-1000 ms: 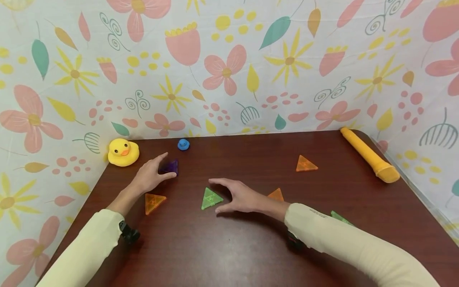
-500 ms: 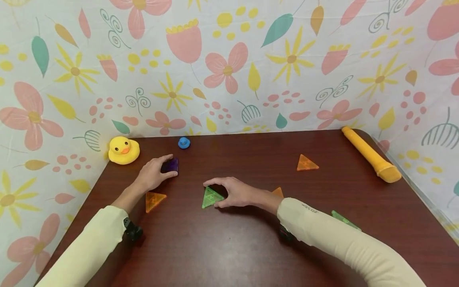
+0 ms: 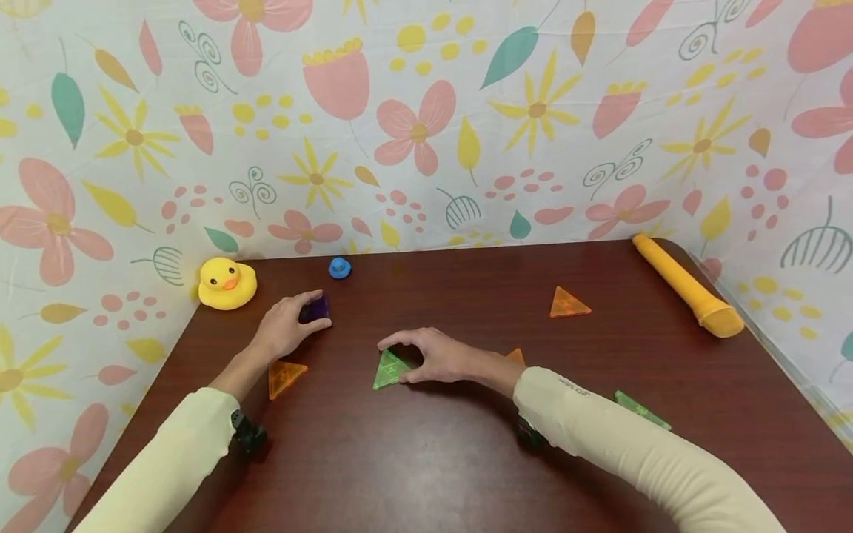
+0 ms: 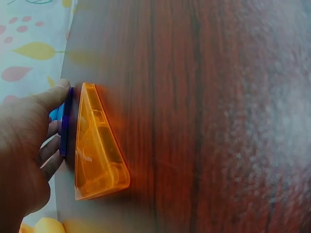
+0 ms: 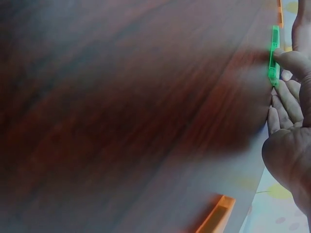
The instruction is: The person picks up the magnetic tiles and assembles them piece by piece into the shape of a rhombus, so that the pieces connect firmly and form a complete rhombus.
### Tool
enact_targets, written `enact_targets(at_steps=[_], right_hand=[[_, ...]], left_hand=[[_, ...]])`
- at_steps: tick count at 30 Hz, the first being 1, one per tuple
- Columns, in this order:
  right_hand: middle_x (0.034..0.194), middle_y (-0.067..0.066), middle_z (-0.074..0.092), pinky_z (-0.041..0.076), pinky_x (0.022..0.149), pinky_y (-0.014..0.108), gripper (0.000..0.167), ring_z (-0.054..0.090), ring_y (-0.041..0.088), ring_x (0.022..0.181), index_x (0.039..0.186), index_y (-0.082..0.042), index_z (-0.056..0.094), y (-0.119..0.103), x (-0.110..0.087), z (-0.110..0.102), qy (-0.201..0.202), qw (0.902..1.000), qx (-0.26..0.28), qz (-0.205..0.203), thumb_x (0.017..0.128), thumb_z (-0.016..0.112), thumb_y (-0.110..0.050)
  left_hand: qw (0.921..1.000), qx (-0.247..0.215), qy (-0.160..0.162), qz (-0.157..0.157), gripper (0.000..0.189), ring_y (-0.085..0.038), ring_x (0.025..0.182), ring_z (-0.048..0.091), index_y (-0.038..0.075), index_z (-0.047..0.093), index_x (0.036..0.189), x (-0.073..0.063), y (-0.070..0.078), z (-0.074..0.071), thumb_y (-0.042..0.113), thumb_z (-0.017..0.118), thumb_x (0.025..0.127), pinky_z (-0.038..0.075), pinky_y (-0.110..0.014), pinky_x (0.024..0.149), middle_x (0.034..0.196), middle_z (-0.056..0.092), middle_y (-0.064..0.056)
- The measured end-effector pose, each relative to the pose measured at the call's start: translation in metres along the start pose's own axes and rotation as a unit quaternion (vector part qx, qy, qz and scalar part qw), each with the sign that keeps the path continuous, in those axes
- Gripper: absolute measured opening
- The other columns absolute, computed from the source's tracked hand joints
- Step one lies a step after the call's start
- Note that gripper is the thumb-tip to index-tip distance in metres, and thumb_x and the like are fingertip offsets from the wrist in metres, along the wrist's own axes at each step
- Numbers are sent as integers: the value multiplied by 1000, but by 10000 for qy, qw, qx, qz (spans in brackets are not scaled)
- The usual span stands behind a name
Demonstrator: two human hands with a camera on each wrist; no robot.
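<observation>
On the left of the table, my left hand (image 3: pixel 288 326) pinches a translucent purple triangular tile (image 3: pixel 318 308) between thumb and fingers. That tile (image 4: pixel 65 124) shows edge-on in the left wrist view, partly covered by the hand. Nearer the middle, my right hand (image 3: pixel 436 357) holds a translucent green triangular tile (image 3: pixel 389 370), index finger at its top corner and thumb at its right corner. Both held tiles are at the tabletop. An orange triangular tile (image 3: pixel 285 379) lies just in front of the left wrist, its edge large in the left wrist view.
An orange tile (image 3: pixel 569 303) lies at the right, another (image 3: pixel 516 357) is partly hidden behind the right wrist. A second green tile (image 3: pixel 643 411) lies beside the right sleeve. A yellow duck (image 3: pixel 227 284), a small blue duck (image 3: pixel 339 268) and a yellow toy microphone (image 3: pixel 689 287) stand along the back.
My right hand has moved slightly left and closed its thumb and index finger onto the green tile. The left fingers have drawn in around the purple tile.
</observation>
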State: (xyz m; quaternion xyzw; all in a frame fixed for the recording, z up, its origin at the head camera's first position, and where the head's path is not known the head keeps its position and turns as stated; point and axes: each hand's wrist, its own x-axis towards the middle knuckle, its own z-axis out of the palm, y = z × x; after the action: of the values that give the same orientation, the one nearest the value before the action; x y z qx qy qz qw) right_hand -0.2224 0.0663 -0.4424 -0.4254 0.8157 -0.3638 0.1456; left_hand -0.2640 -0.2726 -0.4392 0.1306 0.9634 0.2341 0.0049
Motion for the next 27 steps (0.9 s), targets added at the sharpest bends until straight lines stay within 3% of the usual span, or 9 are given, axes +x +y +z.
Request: enact_targets(at_steps=[12,22,27], right_hand=[[144,6,65,50,109,40,63,59,23,135,148,-8,61,-3,0,2,82,9995,-255,140,91,88,-14],[154,8,57,48,110,40,70,54,24,140,156,-8,53,-6,-1,-9,-417,9986,-294,140,93,84,-9],[153,8,57,48,112,40,70,53,25,141,155,-8,54,-6,-1,-10,-461,9985,-225,191,92,85,-7]], left_hand=[[9997,-239,19,-42,67,-46,136,54,0,52,154,1,2,-3,27,79,99,39,-64,115,149,59,-24],[9990,-342,-94,-289,73,-45,134,56,0,50,156,3,6,-7,27,83,96,41,-63,114,153,53,-26],[9989,-352,-99,-304,76,-46,133,57,0,49,157,2,5,-8,27,84,95,42,-63,112,150,52,-29]])
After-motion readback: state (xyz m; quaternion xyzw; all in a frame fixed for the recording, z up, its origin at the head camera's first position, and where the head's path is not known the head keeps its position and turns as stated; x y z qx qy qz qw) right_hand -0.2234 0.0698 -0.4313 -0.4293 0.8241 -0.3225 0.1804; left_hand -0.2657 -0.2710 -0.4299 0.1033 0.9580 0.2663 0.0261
